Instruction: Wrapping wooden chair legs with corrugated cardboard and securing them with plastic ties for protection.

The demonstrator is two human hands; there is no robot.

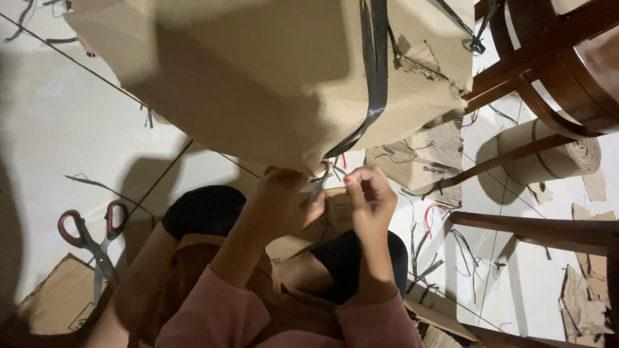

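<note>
Cardboard is filling the upper part of the view: a big brown box (258,71) is hanging just above both hands, its lower corner coming down to touch the fingertips. Black strap (376,71) is running over the box's face, its long axis going from the far edge down toward the hands and ending at that corner, where a thin loose end is dangling between them. Right hand (371,200) is pinching at this end with fingers closed, sitting directly under the strap and nearer to it; left hand (284,203) is curling shut beside it, seemingly gripping the strap's tail against the corner, though what exactly it is holding is hard to tell. Both hands are working close together, nearly touching. Red-handled scissors (90,241) are lying well apart, off to the left hand's side.
</note>
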